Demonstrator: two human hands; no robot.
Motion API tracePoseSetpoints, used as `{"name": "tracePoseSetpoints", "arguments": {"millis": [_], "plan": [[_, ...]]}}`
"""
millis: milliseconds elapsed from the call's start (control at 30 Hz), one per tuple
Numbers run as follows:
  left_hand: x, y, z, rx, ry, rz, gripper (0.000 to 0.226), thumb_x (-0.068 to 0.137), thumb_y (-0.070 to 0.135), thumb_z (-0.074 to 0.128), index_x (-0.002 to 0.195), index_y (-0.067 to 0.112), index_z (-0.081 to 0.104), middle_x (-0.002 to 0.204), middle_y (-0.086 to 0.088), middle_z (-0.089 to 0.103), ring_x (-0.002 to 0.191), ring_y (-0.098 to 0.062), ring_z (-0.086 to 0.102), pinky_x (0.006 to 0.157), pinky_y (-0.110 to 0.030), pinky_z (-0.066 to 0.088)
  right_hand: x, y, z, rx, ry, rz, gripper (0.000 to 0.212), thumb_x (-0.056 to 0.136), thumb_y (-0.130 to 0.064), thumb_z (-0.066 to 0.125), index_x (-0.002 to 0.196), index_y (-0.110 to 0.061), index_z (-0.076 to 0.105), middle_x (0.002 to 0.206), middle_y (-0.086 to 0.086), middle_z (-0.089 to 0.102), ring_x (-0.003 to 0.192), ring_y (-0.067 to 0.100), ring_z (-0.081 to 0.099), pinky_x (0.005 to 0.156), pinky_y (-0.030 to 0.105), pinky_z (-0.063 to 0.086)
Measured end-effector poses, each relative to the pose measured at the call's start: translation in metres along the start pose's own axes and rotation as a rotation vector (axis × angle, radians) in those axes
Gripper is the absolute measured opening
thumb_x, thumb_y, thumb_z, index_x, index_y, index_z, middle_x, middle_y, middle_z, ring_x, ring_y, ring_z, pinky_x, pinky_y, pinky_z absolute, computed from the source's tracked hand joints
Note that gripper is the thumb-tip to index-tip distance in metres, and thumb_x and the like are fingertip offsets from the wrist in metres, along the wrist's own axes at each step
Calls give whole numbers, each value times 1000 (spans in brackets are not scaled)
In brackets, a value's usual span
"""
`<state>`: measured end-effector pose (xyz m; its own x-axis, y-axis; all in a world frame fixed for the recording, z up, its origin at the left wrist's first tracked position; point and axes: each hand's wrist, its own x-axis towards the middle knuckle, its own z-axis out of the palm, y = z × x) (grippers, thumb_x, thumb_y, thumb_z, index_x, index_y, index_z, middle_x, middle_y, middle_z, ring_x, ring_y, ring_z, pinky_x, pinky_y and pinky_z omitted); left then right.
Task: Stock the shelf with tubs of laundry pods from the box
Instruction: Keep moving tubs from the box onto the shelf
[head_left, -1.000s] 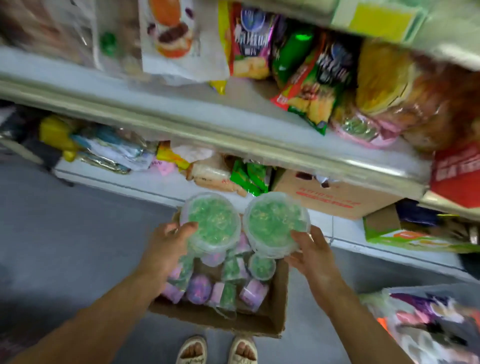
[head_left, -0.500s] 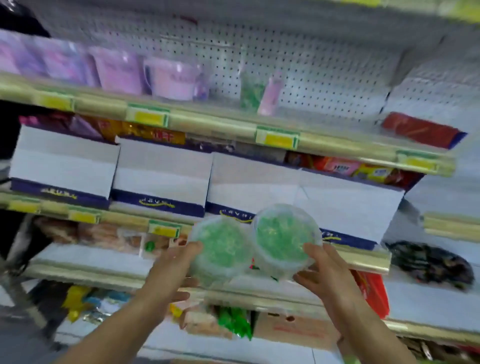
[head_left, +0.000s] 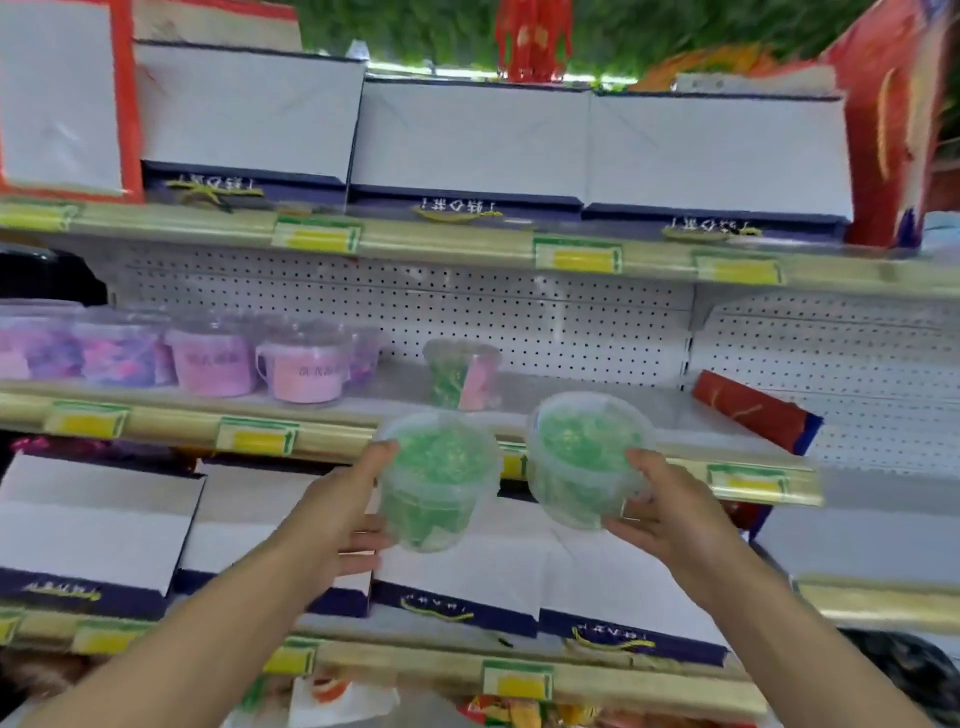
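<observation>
Left hand (head_left: 343, 512) wrapped around left tub (head_left: 435, 480), thumb up by the rim, fingers curled under and behind the lower wall; a firm grip on a clear tub full of green pods, lid on, held roughly upright

Right hand (head_left: 670, 506) gripping right tub (head_left: 587, 457) the same way, thumb pressed against the near side just under the lid, fingers cupping the base; tub tilted, lid leaning toward the camera and to the left

Both tubs raised in front of the shelf (head_left: 597, 410), level with its front rail, side by side with a gap between, not touching each other and not yet set down

On the shelf behind: one more tub (head_left: 460, 371) with green and pink contents, standing alone just beyond the left tub; farther left, a row of pink tubs (head_left: 306, 366) and purple ones, close together; a red pack (head_left: 753, 410) lying tilted at the right end of the shelf, well apart from the held tubs

Pegboard (head_left: 519, 312) as the back wall

Yellow price tags (head_left: 257, 436) along the rail

White-and-navy cartons (head_left: 467, 140) on the shelf above, more of the same on the shelf below, under both forearms

Box out of view
</observation>
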<state>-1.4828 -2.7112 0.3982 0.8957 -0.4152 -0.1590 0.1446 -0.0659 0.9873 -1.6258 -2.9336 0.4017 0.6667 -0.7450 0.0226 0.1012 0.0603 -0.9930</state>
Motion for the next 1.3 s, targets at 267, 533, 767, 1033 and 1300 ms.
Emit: {"name": "tracePoseSetpoints", "arguments": {"millis": [267, 533, 767, 1033, 1300], "plan": [[40, 44, 34, -10, 76, 12, 42, 82, 59, 53, 98, 20, 56, 91, -15, 64, 84, -28, 62, 69, -33, 49, 97, -49, 9, -33, 33, -25, 32, 91, -39, 56, 113, -18, 45, 112, 1, 39, 81, 20, 54, 90, 40, 52], [55, 57, 8, -2, 213, 20, 42, 82, 60, 52, 88, 18, 56, 91, -19, 64, 87, -31, 63, 68, -33, 50, 163, -42, 50, -84, -65, 99, 50, 89, -41, 57, 126, -10, 42, 131, 11, 42, 103, 33, 53, 88, 44, 52], [64, 56, -28, 16, 239, 21, 40, 83, 58, 52, 89, 19, 56, 90, -19, 63, 85, -31, 63, 74, -36, 51, 189, -36, 90, -124, -39, 125, 60, 86, -48, 58, 128, -9, 42, 124, 10, 44, 103, 34, 52, 83, 50, 54], [77, 61, -58, 9, 250, 13, 45, 81, 61, 53, 89, 16, 56, 90, -20, 64, 81, -32, 64, 69, -35, 51, 195, -46, 146, -141, -72, 125, 52, 92, -43, 51, 131, -9, 42, 133, 11, 46, 113, 35, 51, 82, 48, 52], [91, 70, -54, 11, 186, -12, 46, 80, 61, 52, 88, 15, 55, 90, -22, 65, 75, -31, 63, 66, -33, 51, 209, -41, 117, -378, -108, 62, 56, 96, -40, 45, 138, -5, 35, 146, 12, 35, 129, 35, 40, 101, 43, 43]]}}
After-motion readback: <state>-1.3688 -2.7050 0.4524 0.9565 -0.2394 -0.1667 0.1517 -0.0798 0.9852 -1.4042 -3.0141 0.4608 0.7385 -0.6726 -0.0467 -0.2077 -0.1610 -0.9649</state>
